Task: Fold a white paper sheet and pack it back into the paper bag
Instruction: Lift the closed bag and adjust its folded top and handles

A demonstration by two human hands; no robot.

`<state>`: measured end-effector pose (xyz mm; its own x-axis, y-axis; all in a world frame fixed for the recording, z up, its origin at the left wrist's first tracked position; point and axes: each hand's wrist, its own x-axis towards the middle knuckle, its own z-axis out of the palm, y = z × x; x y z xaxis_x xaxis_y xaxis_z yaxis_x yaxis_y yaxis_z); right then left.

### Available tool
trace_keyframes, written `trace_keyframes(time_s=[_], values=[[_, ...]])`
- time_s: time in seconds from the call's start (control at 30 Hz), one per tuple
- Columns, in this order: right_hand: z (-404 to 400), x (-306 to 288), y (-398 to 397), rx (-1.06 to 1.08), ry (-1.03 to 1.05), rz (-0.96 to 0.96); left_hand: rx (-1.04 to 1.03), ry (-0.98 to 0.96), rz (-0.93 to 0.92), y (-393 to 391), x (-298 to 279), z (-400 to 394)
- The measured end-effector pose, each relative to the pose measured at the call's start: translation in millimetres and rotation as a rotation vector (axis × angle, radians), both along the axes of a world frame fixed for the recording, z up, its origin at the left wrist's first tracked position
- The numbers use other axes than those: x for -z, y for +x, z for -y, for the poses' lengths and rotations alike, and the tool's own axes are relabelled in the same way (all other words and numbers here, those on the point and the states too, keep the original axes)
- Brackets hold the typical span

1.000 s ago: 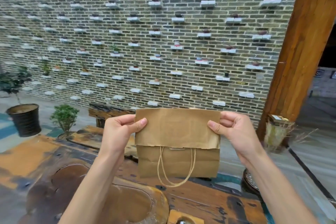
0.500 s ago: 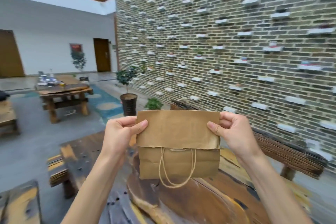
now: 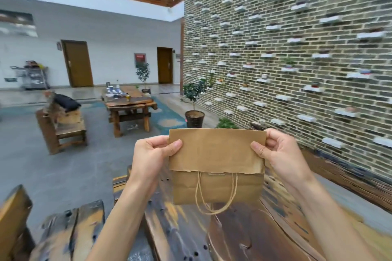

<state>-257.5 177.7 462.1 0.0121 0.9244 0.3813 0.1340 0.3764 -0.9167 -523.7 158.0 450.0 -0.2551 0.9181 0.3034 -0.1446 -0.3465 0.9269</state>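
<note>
Brick wall [image 3: 297,48] behind, wooden table [image 3: 244,235] below, brown paper bag [image 3: 216,167] held up between both hands — left hand [image 3: 151,155] pinches its left edge, right hand [image 3: 282,154] pinches its right edge, top flap folded down, string handle [image 3: 214,195] hanging.

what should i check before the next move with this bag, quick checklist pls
1. Left hand grips the paper bag at its upper left corner: ok.
2. Right hand grips the upper right corner: ok.
3. Bag top folded over toward the camera: ok.
4. Twine handle hangs free below the flap, not snagged: ok.
5. White sheet packed inside: cannot tell, none is visible.
6. Bag held in the air above the wooden table, not resting on it: ok.
</note>
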Motion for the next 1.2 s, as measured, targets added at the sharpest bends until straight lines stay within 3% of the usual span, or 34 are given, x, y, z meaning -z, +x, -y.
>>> trace_keyframes(time_s=[0.53,1.2], values=[[-182.4,13.2,-136.6,-0.13,-0.014,-0.085,-0.137,-0.041,-0.037,-132.2,11.1,-150.9],[-459.8,11.3,-202.0,0.012,-0.005,-0.135,0.022,-0.052,-0.067,-203.1,-0.2,-472.7]])
